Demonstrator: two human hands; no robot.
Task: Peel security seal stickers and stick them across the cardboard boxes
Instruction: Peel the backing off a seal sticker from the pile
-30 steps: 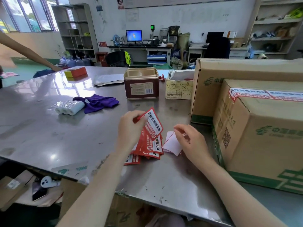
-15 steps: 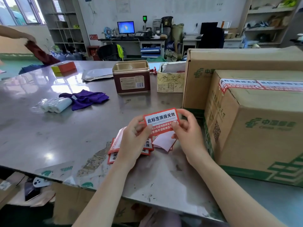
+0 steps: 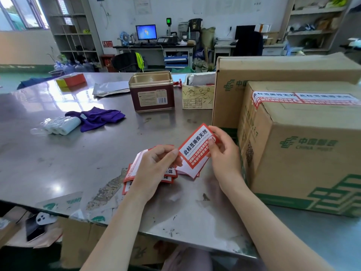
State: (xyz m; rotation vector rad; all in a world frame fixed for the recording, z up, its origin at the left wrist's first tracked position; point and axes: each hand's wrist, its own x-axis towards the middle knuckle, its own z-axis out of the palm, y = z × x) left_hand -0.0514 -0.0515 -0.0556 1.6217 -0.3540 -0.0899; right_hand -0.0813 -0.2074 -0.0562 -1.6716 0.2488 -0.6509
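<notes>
glossy metal table (image 3: 58,157), matt cardboard box (image 3: 304,163)

We see both hands pinching one red seal sticker (image 3: 196,148) above a steel table (image 3: 58,153): left hand (image 3: 154,169), right hand (image 3: 224,153), beside a cardboard box (image 3: 304,153).

The sticker (image 3: 196,148) was red and white with black words. The near cardboard box (image 3: 304,145) was brown with green marks and a red and white strip on top. The cloth (image 3: 97,117) on the left was purple. The far tin (image 3: 152,91) was dark red with a gold rim. The table (image 3: 58,153) was shiny grey.
</notes>
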